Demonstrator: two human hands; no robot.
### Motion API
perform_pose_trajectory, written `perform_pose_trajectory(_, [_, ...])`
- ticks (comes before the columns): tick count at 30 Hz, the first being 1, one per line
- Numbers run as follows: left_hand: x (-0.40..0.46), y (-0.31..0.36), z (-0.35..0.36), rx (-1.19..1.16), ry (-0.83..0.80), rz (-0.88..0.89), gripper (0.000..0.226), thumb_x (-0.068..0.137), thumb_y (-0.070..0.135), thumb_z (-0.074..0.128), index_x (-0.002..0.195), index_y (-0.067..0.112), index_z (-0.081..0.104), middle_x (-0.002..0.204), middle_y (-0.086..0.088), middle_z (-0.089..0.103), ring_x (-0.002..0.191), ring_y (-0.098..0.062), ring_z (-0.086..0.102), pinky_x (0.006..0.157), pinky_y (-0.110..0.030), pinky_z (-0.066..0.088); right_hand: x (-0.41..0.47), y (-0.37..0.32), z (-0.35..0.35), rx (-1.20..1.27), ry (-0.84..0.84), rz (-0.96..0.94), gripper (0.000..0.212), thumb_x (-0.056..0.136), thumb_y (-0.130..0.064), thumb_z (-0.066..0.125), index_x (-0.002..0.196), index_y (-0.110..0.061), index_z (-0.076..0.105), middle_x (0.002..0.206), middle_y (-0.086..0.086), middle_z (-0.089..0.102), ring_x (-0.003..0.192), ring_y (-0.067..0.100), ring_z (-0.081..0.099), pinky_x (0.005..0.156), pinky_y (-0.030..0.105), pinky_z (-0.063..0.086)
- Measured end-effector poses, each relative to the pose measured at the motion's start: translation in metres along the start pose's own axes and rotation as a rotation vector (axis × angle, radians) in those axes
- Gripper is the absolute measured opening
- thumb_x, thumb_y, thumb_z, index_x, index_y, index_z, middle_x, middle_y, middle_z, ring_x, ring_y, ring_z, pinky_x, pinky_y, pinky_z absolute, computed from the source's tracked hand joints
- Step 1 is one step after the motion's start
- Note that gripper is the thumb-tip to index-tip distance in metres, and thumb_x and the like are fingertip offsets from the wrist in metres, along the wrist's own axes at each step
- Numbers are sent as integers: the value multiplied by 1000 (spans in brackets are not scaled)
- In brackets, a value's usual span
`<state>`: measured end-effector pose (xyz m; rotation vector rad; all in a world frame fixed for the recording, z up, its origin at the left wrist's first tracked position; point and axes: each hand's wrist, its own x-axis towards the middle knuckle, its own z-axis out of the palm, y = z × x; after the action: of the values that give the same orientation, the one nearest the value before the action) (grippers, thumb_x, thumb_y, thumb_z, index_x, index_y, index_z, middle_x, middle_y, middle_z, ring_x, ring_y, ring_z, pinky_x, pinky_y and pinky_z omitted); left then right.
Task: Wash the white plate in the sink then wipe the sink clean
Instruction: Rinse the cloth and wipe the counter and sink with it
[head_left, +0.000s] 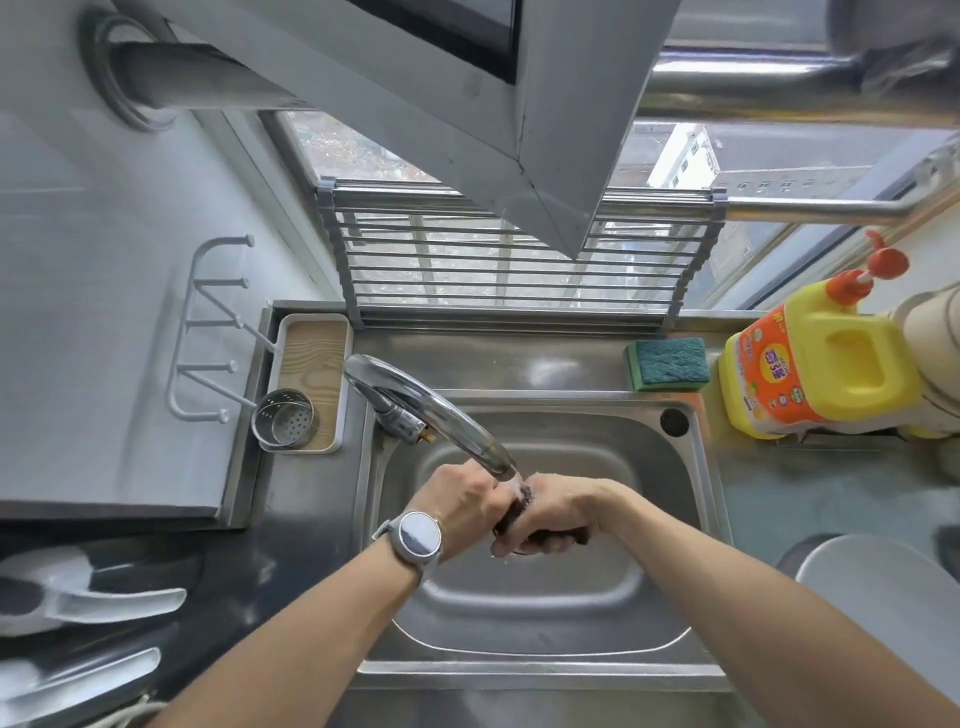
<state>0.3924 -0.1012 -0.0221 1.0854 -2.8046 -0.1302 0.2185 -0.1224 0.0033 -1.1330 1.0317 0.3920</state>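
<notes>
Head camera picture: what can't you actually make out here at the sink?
- Dark item under the faucet: the left hand and right hand wrap it, so its identity is unclear.
- White plate: cut off by the right edge.
- Yellow bottle label: print too small to read.
- Sink drain: hidden behind the hands.

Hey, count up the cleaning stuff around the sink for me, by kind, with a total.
Sponge, green and teal, behind the sink: 1
Yellow detergent jug: 1
Dark cloth, held in both hands under the tap: 1
Total: 3
</notes>
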Motion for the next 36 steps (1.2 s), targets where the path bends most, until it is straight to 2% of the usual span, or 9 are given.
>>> perform_pose_trajectory(3, [8, 8, -7, 33, -234, -123, 27, 54, 31, 91, 64, 20, 68, 54, 1, 64, 44, -20, 63, 38, -21, 35, 11, 2, 11, -239, 269, 43, 29, 58, -39, 82, 58, -19, 60, 55, -6, 59, 49, 16, 54, 44, 20, 39])
perform_pose_trajectory(6, [16, 21, -15, -26, -468, -269, 21, 89, 34, 65, 99, 17, 72, 99, -7, 76, 90, -32, 74, 64, -32, 43, 26, 8, 18, -555, 398, 40, 27, 58, -44, 63, 68, -19, 59, 69, 1, 66, 65, 29, 59, 55, 27, 44])
perform_pose_trajectory(9, [18, 27, -15, -37, -560, -337, 27, 93, 35, 56, 108, 17, 71, 112, -9, 74, 102, -35, 71, 77, -36, 50, 33, 20, 20, -712, 506, 32, 30, 67, -38, 53, 85, -18, 65, 87, 7, 73, 79, 33, 66, 62, 31, 46])
perform_pose_trajectory(16, [13, 35, -3, -254, -654, -563, 20, 79, 30, 56, 92, 17, 66, 102, -11, 75, 92, -37, 71, 74, -36, 53, 24, 25, 33, -969, 596, -139, 16, 78, -25, 54, 87, -17, 64, 92, 9, 74, 86, 39, 69, 71, 36, 51])
perform_pose_trajectory(20, [14, 36, 5, -480, -716, -725, 27, 76, 29, 54, 98, 18, 65, 103, -13, 74, 94, -39, 69, 74, -35, 52, 22, 29, 35, -1030, 616, -140, 18, 79, -20, 56, 92, -15, 66, 96, 10, 75, 88, 40, 71, 73, 37, 53])
perform_pose_trajectory(23, [15, 38, 11, -725, -775, -829, 15, 72, 25, 59, 82, 17, 67, 85, -10, 71, 76, -32, 65, 64, -31, 51, 24, 38, 32, -1068, 640, -157, 22, 82, -30, 60, 93, -13, 68, 94, 10, 76, 87, 39, 72, 73, 37, 52])
perform_pose_trajectory(29, [12, 51, 19, -1158, -779, -1048, 17, 69, 11, 70, 62, 12, 55, 53, -6, 44, 43, -18, 36, 45, -22, 28, 29, 55, 27, -1118, 682, -160, 44, 36, -54, 85, 54, -23, 59, 42, -4, 57, 32, 16, 57, 36, 19, 36])
perform_pose_trajectory(33, [7, 56, 23, -1271, -781, -1115, 22, 68, 8, 69, 59, 14, 50, 51, -3, 39, 42, -16, 30, 44, -23, 23, 33, 67, 36, -1134, 735, -222, 40, 41, -48, 86, 54, -23, 57, 43, -4, 57, 31, 17, 55, 36, 20, 36])
perform_pose_trajectory(36, [5, 61, 28, -1120, -758, -1063, 18, 70, 19, 69, 60, 11, 57, 52, -3, 51, 42, -20, 44, 43, -21, 35, 31, 66, 37, -1073, 738, -233, 40, 40, -44, 87, 53, -22, 56, 44, -4, 57, 33, 19, 56, 38, 20, 31])
